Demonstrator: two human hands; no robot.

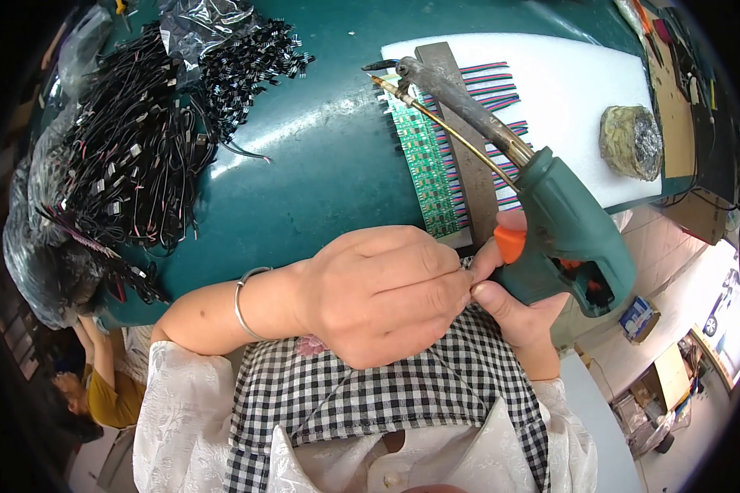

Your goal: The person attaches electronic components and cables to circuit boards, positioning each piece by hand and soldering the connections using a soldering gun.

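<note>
My right hand (pixel 518 316) is wrapped around a green soldering gun (pixel 563 214) with an orange trigger (pixel 510 243). The gun's long tip and thin brass feed tube point up and left over a panel of small green circuit boards (pixel 426 164). My left hand (pixel 386 296), back upward, is closed, its fingertips meeting my right thumb and finger. Whatever is pinched between them is too small or hidden to make out. A grey-brown bar (pixel 460 123) lies across rows of coloured wires (pixel 489 90) beside the boards.
White foam sheet (pixel 567 82) lies under the wires, with a round yellowish-grey lump (pixel 631 141) at its right. Black cable bundles (pixel 131 148) and small black connectors (pixel 251 70) cover the green table's (pixel 304 172) left. Another person (pixel 111 386) sits at lower left.
</note>
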